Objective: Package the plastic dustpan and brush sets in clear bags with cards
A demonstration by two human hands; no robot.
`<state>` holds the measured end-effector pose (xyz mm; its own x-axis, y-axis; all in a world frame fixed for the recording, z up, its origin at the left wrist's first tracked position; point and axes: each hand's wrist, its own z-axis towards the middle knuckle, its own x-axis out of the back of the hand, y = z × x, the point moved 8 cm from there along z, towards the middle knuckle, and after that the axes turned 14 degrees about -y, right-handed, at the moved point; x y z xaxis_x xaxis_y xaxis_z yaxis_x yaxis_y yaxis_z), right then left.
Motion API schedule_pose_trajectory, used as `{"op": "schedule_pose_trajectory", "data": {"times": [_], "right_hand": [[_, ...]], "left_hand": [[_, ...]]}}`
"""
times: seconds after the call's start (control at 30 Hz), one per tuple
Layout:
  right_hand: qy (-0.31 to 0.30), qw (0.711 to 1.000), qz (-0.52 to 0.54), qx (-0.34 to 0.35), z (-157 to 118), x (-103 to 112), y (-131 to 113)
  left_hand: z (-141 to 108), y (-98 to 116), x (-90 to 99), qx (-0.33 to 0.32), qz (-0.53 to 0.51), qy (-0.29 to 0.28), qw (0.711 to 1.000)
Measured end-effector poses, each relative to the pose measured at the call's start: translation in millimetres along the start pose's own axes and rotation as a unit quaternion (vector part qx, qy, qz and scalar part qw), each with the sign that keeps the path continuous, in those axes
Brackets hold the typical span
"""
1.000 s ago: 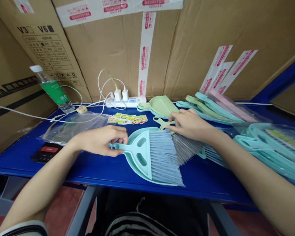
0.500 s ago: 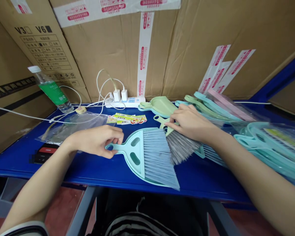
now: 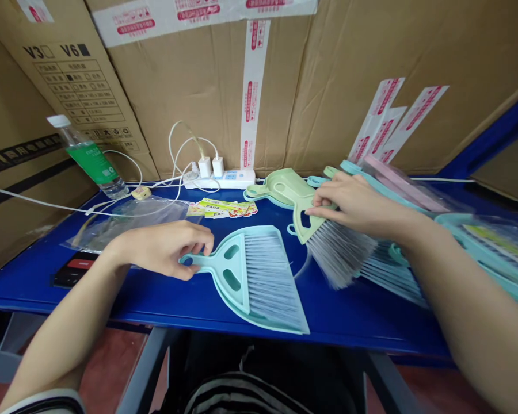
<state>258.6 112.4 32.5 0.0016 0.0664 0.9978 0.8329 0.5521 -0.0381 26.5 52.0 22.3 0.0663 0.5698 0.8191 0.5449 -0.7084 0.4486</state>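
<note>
Dustpan [image 3: 237,267] in pale blue lies on the blue desk [image 3: 112,305], with a brush [image 3: 267,282] nested in it, and the left hand [image 3: 159,250] pinches its handle. Hands are apart; the right hand [image 3: 358,201] grips a green brush [image 3: 304,218] with grey bristles.

A pale aqua plastic dustpan [image 3: 224,287] lies flat on the blue bench [image 3: 349,322], a matching brush [image 3: 267,282] with pale blue-grey bristles nested in it; just to its right, a mint-green hand brush [image 3: 305,221] tilts, its grey bristles angled down and outward
</note>
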Motion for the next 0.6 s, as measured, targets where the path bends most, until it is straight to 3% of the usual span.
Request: {"op": "schedule_pose_trajectory", "data": {"times": [0.23, 0.43, 0.6], "right_hand": [[-0.007, 1.000, -0.007, -0.024, -17.4, 14.7, 13.3], [-0.111, 0.993, 0.026, -0.016, -10.4, -10.5, 0.0], [-0.138, 0.989, 0.052, 0.011, -9.6, -25.1, -5.3]], "left_hand": [[0.7, 0.1, -0.3, -0.001, 0.007, -0.001, 1.000], [0.3, -1.7, -1.6, 0.008, 0.051, 0.003, 0.999], [-3.7, -7.2, -1.6, 0.025, 0.052, -0.004, 0.998]]}}
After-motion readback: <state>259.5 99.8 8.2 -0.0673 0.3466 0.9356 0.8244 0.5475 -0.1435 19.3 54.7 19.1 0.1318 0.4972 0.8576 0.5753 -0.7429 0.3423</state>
